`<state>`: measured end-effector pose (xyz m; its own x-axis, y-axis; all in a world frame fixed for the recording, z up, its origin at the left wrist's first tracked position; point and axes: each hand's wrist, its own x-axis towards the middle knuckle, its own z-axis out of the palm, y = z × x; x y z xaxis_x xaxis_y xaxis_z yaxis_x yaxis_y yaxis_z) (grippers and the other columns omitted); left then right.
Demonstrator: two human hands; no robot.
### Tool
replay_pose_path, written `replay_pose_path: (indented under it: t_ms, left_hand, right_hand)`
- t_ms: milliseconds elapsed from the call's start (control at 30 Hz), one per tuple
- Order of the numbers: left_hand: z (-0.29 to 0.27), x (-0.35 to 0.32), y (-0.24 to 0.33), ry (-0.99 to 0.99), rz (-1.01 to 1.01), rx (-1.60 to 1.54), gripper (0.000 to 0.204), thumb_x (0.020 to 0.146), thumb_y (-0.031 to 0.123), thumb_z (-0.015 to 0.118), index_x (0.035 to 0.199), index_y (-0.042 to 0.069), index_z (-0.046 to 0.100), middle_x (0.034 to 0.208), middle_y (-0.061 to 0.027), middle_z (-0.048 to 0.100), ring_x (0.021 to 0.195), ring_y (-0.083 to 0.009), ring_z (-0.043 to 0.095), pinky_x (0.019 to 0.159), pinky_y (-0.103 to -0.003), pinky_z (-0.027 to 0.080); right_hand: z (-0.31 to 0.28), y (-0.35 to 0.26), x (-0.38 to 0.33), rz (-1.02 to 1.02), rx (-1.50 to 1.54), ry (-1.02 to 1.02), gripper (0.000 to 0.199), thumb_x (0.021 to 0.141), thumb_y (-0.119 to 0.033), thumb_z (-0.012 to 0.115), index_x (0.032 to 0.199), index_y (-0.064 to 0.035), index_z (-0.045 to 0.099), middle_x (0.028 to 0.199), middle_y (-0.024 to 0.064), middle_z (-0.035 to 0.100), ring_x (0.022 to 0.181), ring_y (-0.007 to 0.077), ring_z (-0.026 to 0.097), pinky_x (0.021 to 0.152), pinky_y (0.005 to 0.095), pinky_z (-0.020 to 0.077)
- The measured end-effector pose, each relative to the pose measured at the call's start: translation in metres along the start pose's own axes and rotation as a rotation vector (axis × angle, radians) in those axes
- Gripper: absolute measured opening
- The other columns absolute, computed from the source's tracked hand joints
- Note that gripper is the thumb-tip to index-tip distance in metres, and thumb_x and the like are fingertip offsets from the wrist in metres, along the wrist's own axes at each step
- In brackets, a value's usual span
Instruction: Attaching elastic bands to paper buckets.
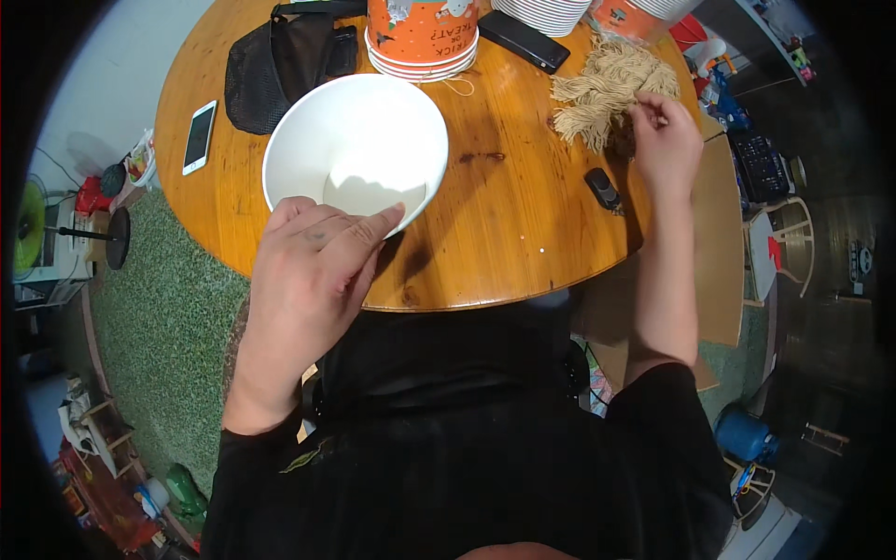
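Observation:
My left hand (317,266) grips the near rim of a white paper bucket (373,117), thumb inside and fingers over the edge. The bucket is tilted, its mouth facing me, and its inside shows no contents. At the right of the table, my right hand (665,140) is closed in a pinch at the edge of a loose bundle of beige cords (611,84). Its fingertips meet the strands there; how many they hold is too small to tell. Beneath that hand lies a dark brown clump (622,138), partly hidden.
On the round wooden table (504,233) stand stacked orange printed buckets (422,33) and white nested ones (541,11). A black mesh bag (271,75), a white phone (199,137), a flat black case (525,42) and a small black device (603,189) lie around. An open cardboard box (714,252) sits right.

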<state>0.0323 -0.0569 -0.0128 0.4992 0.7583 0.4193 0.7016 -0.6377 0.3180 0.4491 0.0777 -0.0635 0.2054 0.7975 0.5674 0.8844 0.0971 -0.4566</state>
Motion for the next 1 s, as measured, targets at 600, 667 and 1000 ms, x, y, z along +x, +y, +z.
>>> replay_pose_path:
  t_ms: [600,667,1000]
  left_hand:
    - [0.017,-0.004,-0.004,0.15,0.037,0.086,0.04,0.078,0.0,0.086,0.117,0.007,0.077,0.107,-0.0086,0.075,0.102,-0.0299,0.071,0.094,-0.044,0.051]
    - [0.017,-0.005,-0.003,0.151,0.035,0.095,0.04,0.078,0.0,0.086,0.117,0.007,0.077,0.107,-0.0087,0.075,0.104,-0.0301,0.071,0.095,-0.044,0.051]
    - [0.013,-0.003,0.006,0.193,0.026,0.098,0.043,0.077,0.003,0.089,0.119,0.006,0.076,0.118,-0.011,0.073,0.113,-0.0333,0.07,0.102,-0.048,0.051]
  right_hand:
    - [0.005,0.027,-0.001,-0.326,-0.15,-0.146,0.012,0.094,-0.019,0.08,0.096,-0.0077,0.08,0.101,0.0128,0.077,0.099,0.0353,0.071,0.088,0.0452,0.0564]
    - [0.007,0.018,-0.003,-0.232,-0.191,-0.185,0.016,0.094,-0.023,0.08,0.098,-0.008,0.081,0.102,0.0136,0.078,0.099,0.0361,0.072,0.087,0.046,0.057]
    - [0.017,0.021,-0.019,0.184,0.016,-0.398,0.026,0.097,-0.027,0.079,0.1,-0.002,0.08,0.091,0.011,0.078,0.08,0.0266,0.073,0.076,0.0405,0.0568]
